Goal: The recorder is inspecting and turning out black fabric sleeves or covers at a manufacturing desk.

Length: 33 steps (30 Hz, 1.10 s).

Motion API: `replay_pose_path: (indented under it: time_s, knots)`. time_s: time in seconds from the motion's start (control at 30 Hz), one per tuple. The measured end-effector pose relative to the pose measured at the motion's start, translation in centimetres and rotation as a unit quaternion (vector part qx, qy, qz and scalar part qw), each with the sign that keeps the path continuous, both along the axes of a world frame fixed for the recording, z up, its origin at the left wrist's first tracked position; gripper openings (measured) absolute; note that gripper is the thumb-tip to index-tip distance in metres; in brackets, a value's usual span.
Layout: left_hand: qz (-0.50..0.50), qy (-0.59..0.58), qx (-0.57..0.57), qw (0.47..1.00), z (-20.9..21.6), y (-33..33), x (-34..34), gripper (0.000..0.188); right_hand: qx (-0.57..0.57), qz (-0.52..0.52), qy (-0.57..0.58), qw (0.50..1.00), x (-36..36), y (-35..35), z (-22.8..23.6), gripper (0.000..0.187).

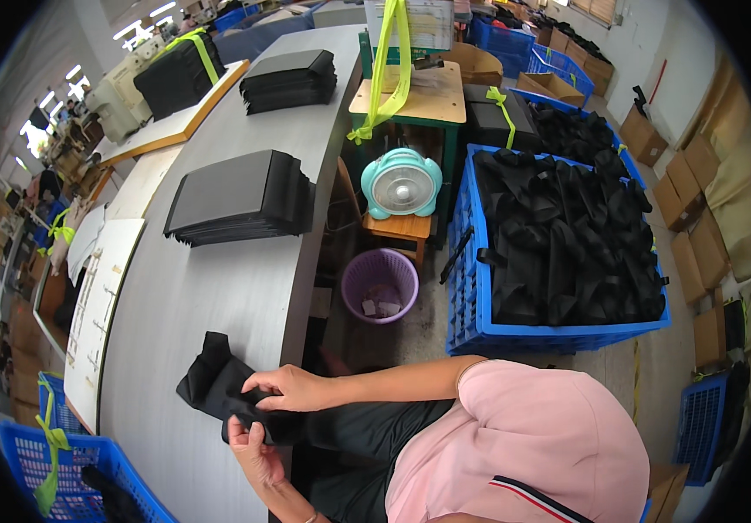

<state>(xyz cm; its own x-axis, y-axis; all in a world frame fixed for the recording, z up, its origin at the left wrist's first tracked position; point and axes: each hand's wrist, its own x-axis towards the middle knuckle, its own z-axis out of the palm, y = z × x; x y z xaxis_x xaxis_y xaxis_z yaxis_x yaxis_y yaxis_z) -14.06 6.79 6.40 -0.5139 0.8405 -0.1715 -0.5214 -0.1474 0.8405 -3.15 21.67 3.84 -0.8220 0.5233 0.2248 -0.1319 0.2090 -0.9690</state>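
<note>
A folded black fabric piece (214, 376) lies over the near edge of the grey table and hangs partly toward my lap. My right hand (295, 389) reaches over it from the right, its fingers and thumb pressing into the cloth. Just below, my left hand (255, 449) pinches the near edge of the same fabric between thumb and fingertips. Some of the cloth between the two hands is bunched, and its exact shape cannot be made out. Farther up the table (219, 288) sits a thick stack of flat black pieces (240, 193), with a second black stack (288, 78) beyond it.
Right of the table stand a purple waste bin (380, 286), a turquoise fan (402, 183) on a wooden stool, and a blue crate (558, 336) heaped with black fabric items. Another blue basket (88, 453) is at the lower left. Cardboard boxes (689, 183) line the right wall.
</note>
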Motion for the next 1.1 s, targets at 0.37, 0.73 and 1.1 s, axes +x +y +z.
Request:
replay_pose_path:
  time_s: [0.37,0.73,1.1]
  knots:
    - [0.388,0.509,-0.109,0.760,-1.6,-1.4,-1.7,0.031,0.137,-0.229,0.064,0.962,-2.4,0.7,1.5,0.045]
    - [0.414,0.375,-0.097,0.824,-0.8,-0.5,0.4,0.059,0.184,-0.083,-0.007,0.979,-1.3,-0.8,2.7,0.059]
    - [0.369,0.384,-0.108,0.839,0.1,-1.1,-1.4,0.062,0.211,-0.093,-0.038,0.972,-1.4,5.1,1.1,0.057]
